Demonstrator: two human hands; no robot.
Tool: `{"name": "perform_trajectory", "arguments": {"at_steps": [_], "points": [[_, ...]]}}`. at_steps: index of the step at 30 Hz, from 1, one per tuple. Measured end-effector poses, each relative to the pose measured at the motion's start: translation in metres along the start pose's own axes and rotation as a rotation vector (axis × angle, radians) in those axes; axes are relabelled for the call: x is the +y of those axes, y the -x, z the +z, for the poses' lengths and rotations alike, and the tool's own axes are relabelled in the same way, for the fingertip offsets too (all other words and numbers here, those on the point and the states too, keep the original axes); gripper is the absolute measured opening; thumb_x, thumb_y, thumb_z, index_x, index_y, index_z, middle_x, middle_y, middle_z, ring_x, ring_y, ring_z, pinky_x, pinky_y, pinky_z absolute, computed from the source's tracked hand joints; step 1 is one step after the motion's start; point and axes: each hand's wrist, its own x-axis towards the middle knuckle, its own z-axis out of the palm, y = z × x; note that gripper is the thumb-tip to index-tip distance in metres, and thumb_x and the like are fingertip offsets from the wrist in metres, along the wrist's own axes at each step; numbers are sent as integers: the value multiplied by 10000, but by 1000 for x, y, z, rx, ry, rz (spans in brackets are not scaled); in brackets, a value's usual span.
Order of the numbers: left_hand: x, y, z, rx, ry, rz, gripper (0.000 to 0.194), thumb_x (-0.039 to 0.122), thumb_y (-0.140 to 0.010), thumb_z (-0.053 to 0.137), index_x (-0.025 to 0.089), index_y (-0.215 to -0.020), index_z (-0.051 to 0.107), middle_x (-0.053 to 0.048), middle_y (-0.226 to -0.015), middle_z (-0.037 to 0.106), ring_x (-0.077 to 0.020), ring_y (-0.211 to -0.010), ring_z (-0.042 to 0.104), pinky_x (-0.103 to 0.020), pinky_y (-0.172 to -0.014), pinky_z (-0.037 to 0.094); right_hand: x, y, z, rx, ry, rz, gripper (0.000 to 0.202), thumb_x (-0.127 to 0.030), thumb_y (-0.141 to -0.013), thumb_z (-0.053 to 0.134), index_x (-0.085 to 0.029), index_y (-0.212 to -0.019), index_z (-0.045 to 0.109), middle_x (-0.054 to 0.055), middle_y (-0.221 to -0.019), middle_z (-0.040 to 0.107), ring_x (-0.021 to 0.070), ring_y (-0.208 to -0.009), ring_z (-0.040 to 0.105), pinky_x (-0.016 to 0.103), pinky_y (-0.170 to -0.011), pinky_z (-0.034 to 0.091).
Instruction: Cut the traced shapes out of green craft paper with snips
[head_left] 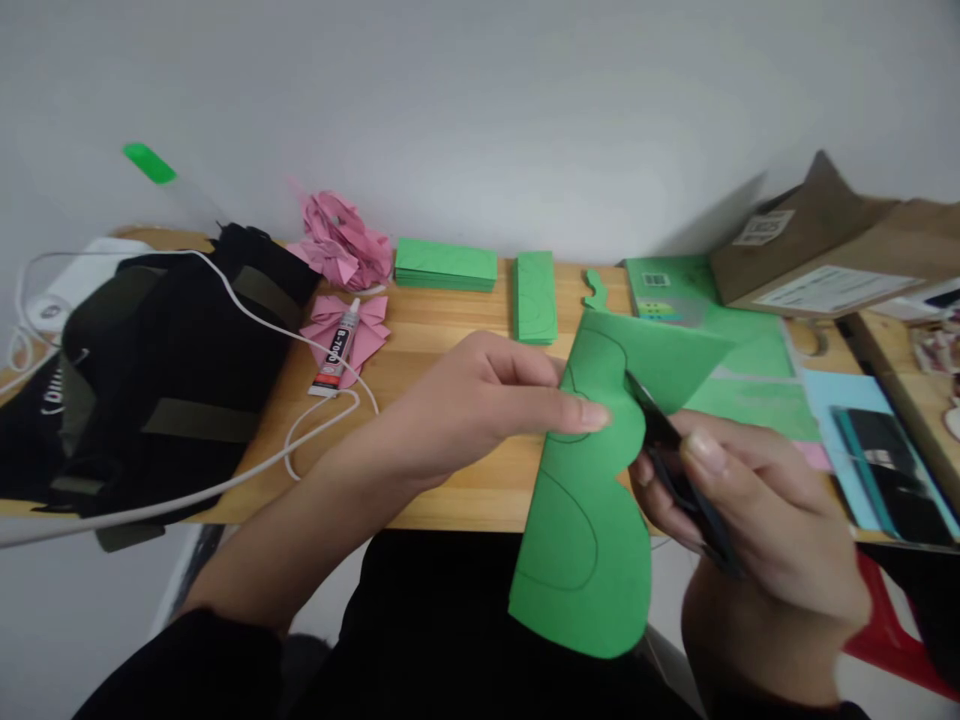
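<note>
My left hand (pixel 487 405) pinches a sheet of green paper (pixel 577 540), thumb on top and fingers behind. Curved pencil outlines mark the sheet, and its right edge is cut into wavy lobes. In my right hand (pixel 757 510) is a pair of black scissors (pixel 679 470), with fingers and thumb wrapped round the handles. The blade lies against the sheet at a curved line near its upper part. To the right of that cut, a flap of the paper sticks out. The sheet is held above the table's front edge, tilted toward me.
On the wooden table (pixel 442 360) sit two green paper stacks (pixel 446 265), a green scrap (pixel 595 290), folded pink paper (pixel 345 240) and a B-7000 glue tube (pixel 335 350). A black bag (pixel 172 350) with a white cable (pixel 247 315) lies left. A cardboard box (pixel 832 240) stands right.
</note>
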Motion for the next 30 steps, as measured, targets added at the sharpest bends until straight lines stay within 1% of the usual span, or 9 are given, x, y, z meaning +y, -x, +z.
{"name": "perform_trajectory", "arguments": {"at_steps": [9,13,19,25,28,30], "points": [[-1,1,1,-12,7,-10,471,131,-721,750,150,-449,366,89,-525,299,-21,-508,284,-226,-483,205,-3,0,0,-1,33,-18,406,-489,-1001,519,-234,-706,633,-61,-449,469,80,-374,344,223,-355,260],[0,2,0,-3,-23,-4,460,154,-729,737,155,-453,369,86,-534,288,-28,-511,275,-239,-491,195,-4,0,1,7,19,-11,404,-483,-994,532,-227,-702,644,-55,-442,470,87,-374,349,233,-357,261],[0,1,-1,3,-33,-35,447,211,-693,772,156,-456,398,74,-533,322,-47,-524,306,-263,-514,207,-6,-1,2,-8,-6,-8,415,-478,-994,533,-220,-689,644,-50,-436,471,83,-371,340,233,-351,246],[0,2,0,-6,-39,-24,475,179,-708,755,152,-453,354,82,-532,291,-32,-520,284,-256,-516,199,-4,0,1,-12,18,-15,404,-455,-1012,508,-216,-716,643,-52,-451,477,87,-382,367,230,-373,291],[0,2,0,-9,-12,-17,479,166,-704,760,147,-456,350,82,-540,298,-29,-527,295,-249,-521,212,-2,0,1,6,24,-10,408,-458,-1012,506,-211,-712,633,-50,-454,470,90,-387,358,234,-369,276],[-1,3,0,-8,2,-10,475,167,-728,744,146,-458,354,83,-542,301,-28,-528,303,-245,-526,221,-2,0,2,4,33,-15,420,-463,-1011,504,-211,-694,617,-47,-458,471,93,-390,354,240,-368,270]]}}
